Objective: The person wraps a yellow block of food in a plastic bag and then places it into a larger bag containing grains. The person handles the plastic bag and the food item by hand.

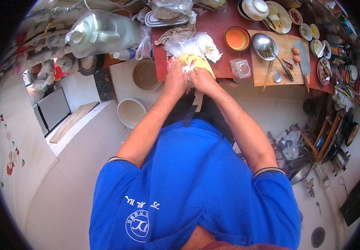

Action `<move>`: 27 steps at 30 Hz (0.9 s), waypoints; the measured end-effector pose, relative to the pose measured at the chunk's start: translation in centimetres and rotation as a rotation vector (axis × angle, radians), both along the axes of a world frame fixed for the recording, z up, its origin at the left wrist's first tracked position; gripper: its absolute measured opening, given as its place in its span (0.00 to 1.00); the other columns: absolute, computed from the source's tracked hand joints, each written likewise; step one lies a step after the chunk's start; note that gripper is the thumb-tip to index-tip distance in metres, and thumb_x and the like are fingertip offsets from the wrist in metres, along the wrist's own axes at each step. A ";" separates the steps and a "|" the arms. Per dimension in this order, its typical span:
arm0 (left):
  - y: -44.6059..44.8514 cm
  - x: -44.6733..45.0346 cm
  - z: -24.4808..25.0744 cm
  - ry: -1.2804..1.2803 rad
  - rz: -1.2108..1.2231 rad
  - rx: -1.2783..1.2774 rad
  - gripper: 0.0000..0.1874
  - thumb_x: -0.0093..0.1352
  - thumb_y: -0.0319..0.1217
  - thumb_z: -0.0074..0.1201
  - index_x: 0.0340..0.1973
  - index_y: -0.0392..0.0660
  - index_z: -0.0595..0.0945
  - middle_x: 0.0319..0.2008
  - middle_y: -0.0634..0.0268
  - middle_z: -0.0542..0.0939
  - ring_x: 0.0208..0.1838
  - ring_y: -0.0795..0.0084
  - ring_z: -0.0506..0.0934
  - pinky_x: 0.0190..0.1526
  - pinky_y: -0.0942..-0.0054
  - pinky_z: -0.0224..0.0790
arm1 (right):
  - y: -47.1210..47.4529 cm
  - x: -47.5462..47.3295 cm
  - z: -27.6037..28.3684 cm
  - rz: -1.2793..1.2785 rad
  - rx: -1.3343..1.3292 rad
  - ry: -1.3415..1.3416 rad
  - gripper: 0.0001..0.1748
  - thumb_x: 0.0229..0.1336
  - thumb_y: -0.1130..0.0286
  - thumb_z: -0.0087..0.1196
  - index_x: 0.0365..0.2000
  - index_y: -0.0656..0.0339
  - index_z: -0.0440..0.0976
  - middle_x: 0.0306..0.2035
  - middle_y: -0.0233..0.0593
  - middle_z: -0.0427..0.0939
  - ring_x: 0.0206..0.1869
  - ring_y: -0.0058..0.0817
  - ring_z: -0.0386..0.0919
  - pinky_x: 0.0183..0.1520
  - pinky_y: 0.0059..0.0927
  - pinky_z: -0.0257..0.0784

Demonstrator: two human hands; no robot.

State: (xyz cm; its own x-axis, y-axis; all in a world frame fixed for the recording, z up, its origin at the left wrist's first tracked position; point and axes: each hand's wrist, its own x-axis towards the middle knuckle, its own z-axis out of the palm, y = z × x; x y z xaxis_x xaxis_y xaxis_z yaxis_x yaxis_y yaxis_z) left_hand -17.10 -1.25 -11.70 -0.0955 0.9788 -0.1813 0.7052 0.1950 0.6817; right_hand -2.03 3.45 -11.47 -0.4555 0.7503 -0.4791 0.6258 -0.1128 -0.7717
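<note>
Both of my hands meet at the near edge of a red table (205,25). My left hand (177,76) grips the left part of a yellow plastic bag (195,59) with red print. On the bag's near right part, my right hand (201,78) has its fingers closed. The bag's contents are hidden. Behind it lie a clear plastic bag (183,45), a crumpled white cloth or paper (212,50) and a grey-brown cloth (177,31). A clear plastic container (240,68) stands to the right, and an orange-patterned bowl (237,38) is farther back.
On the right, a wooden cutting board (261,78) holds a bowl of chopped greens (267,51), a metal ladle (261,42), two eggs (296,55) and a cleaver (301,56). Several dishes stand beyond. Two buckets (132,113) (145,75) are on the floor at left.
</note>
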 end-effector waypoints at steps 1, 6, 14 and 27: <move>0.1 0.2 0.1 -0.012 0.030 -0.039 0.20 0.69 0.22 0.57 0.56 0.35 0.76 0.54 0.39 0.80 0.59 0.38 0.79 0.62 0.49 0.71 | 0.1 0.0 0.1 0.003 -0.010 -0.028 0.25 0.72 0.60 0.44 0.38 0.74 0.81 0.40 0.71 0.83 0.46 0.65 0.83 0.56 0.59 0.75; 0.3 -0.1 0.8 -0.111 0.080 -0.162 0.22 0.69 0.26 0.62 0.58 0.36 0.77 0.55 0.40 0.82 0.59 0.40 0.81 0.61 0.53 0.74 | 0.3 0.5 0.2 0.030 0.051 0.015 0.22 0.72 0.62 0.43 0.38 0.74 0.79 0.40 0.71 0.83 0.45 0.66 0.82 0.54 0.59 0.76; 0.9 -2.7 -0.6 -0.332 -0.011 -0.258 0.24 0.72 0.28 0.62 0.62 0.34 0.76 0.56 0.47 0.84 0.60 0.59 0.83 0.62 0.62 0.75 | 1.2 0.6 -1.0 0.057 -0.011 0.083 0.17 0.72 0.64 0.51 0.41 0.69 0.82 0.28 0.52 0.85 0.31 0.44 0.84 0.42 0.46 0.78; 0.7 -2.6 -1.1 -0.645 0.223 -0.377 0.26 0.72 0.21 0.56 0.66 0.34 0.73 0.57 0.51 0.82 0.60 0.66 0.81 0.60 0.67 0.75 | 2.5 -1.8 -0.5 0.061 0.134 -0.236 0.21 0.63 0.61 0.64 0.44 0.72 0.77 0.34 0.65 0.85 0.42 0.59 0.87 0.48 0.54 0.82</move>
